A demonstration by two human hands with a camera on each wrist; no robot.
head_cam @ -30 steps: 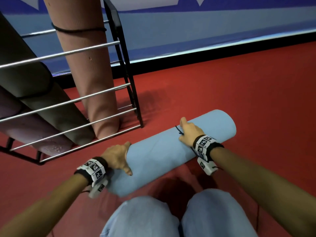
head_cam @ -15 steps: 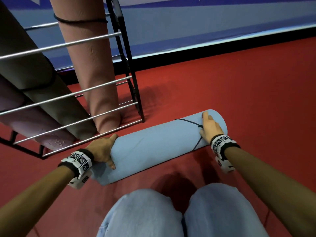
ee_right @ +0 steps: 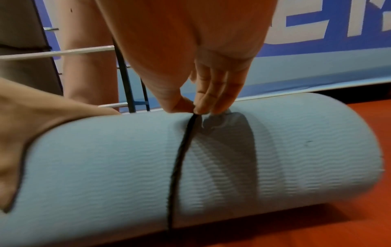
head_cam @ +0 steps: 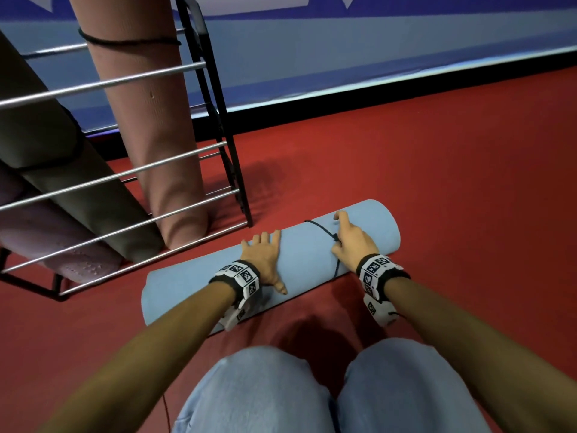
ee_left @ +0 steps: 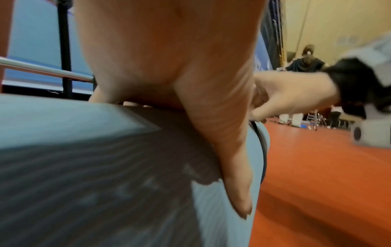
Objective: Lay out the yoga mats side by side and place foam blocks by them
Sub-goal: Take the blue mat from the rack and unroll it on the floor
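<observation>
Blue rolled mat (head_cam: 299,260) lies on red floor (head_cam: 437,182) beside rack (head_cam: 218,120) | left hand (head_cam: 265,257) flat on it | right hand (head_cam: 352,242) pinches black cord (ee_right: 180,158) | risk: cord snags, roll skids.

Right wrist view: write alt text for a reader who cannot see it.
The right hand pinches a black cord tied around a rolled light-blue yoga mat lying on a red floor. The left hand rests on the roll, with a metal rack behind.
</observation>
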